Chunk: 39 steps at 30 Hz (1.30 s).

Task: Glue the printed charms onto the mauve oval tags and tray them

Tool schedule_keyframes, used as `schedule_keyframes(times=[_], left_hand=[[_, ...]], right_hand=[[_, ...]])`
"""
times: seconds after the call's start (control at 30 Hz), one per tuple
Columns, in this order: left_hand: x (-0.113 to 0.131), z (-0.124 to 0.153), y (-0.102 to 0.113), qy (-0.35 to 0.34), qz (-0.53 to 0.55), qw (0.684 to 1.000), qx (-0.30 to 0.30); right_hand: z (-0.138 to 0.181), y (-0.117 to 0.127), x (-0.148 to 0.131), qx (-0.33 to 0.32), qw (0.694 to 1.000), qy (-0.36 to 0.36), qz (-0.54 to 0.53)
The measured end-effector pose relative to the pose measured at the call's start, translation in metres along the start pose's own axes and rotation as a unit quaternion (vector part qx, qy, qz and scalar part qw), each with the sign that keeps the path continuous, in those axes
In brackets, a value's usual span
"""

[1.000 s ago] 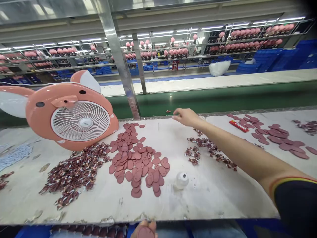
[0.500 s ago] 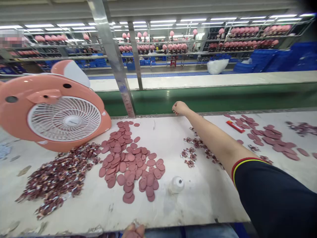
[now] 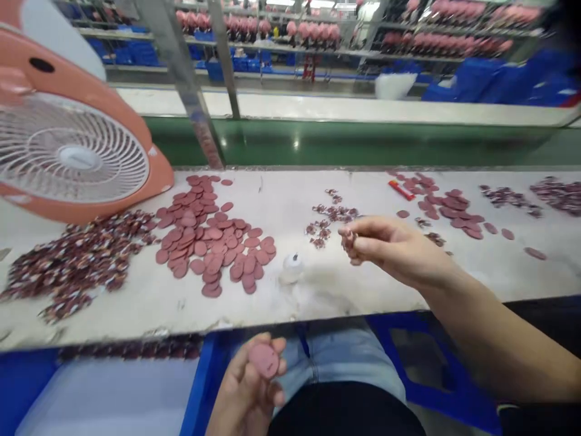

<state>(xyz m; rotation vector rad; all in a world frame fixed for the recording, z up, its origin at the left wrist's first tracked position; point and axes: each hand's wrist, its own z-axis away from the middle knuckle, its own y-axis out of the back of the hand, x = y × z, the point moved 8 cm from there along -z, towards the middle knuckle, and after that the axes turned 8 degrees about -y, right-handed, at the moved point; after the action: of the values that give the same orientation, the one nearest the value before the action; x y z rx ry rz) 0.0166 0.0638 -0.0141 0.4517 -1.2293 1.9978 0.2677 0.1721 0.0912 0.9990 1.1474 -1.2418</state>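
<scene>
Holding a disc in the left hand before the counter — pinching a small piece in the right hand.

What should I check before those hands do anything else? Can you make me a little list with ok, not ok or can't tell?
1. Oval piece held in the left hand: ok, the fingers have it.
2. Something small and brown held in the right hand: ok, pinched at the fingertips.
3. Just one bit in that pinch: cannot tell, it's small and partly hidden by fingers.
4. A free hand to grab something else: not ok, both are holding things.
5. White bottle standing upright: ok, and neither hand touches it.
6. Fan spinning: cannot tell from the picture.
</scene>
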Motion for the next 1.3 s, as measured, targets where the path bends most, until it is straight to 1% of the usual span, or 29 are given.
schedule_keyframes(times=[0.1, 0.2, 0.27, 0.37, 0.5, 0.8, 0.93, 1.1, 1.3], left_hand=[[-0.001, 0.009, -0.014, 0.018, -0.015, 1.000, -0.003], [-0.006, 0.013, -0.019, 0.044, -0.017, 0.998, -0.043], [-0.009, 0.014, -0.019, 0.049, -0.014, 0.996, -0.071], [-0.011, 0.016, -0.018, 0.049, -0.010, 0.995, -0.091], [-0.012, 0.018, -0.018, 0.055, -0.008, 0.993, -0.103], [-0.017, 0.018, -0.018, 0.073, -0.011, 0.990, -0.116], [-0.018, 0.017, -0.020, 0.079, -0.006, 0.989, -0.121], [-0.018, 0.017, -0.018, 0.081, -0.008, 0.991, -0.110], [-0.020, 0.019, -0.016, 0.090, -0.004, 0.991, -0.104]], right_hand=[[0.029, -0.045, 0.010, -0.073, 0.997, -0.013, 0.018], [0.046, -0.079, 0.008, -0.133, 0.987, 0.013, 0.094], [0.051, -0.095, 0.005, -0.164, 0.975, 0.033, 0.148], [0.055, -0.110, 0.004, -0.199, 0.957, 0.059, 0.203], [0.058, -0.115, 0.006, -0.226, 0.944, 0.072, 0.227], [0.062, -0.120, 0.004, -0.246, 0.923, 0.109, 0.275], [0.063, -0.121, 0.003, -0.249, 0.919, 0.116, 0.285], [0.063, -0.124, 0.004, -0.255, 0.914, 0.120, 0.292], [0.062, -0.124, 0.007, -0.257, 0.914, 0.110, 0.294]])
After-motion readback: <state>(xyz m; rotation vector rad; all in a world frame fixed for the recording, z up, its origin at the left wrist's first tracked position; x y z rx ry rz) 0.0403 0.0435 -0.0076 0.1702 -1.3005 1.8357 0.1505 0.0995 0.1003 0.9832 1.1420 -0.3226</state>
